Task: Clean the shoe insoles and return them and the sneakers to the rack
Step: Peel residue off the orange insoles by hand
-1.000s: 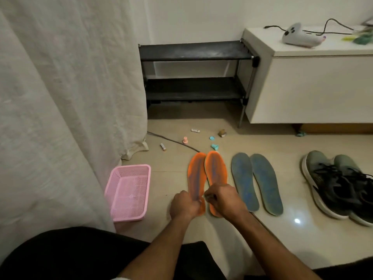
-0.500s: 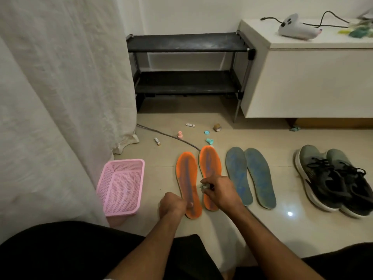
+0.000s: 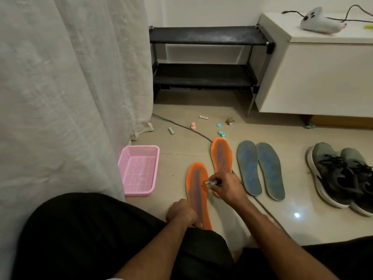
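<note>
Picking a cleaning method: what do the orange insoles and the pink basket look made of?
Orange insoles: likely foam with a matte fabric top, greyed down the middle; thin and flat. The left hand grips the nearer one's heel. Pink basket: moulded plastic, slightly glossy, with a mesh of small holes.

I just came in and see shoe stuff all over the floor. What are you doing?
A person sits on the floor cleaning insoles. The left hand holds the heel of one orange insole, and the right hand holds a small tool over it. The other orange insole, two blue insoles and the sneakers lie on the floor. The rack holds no shoes.
</note>
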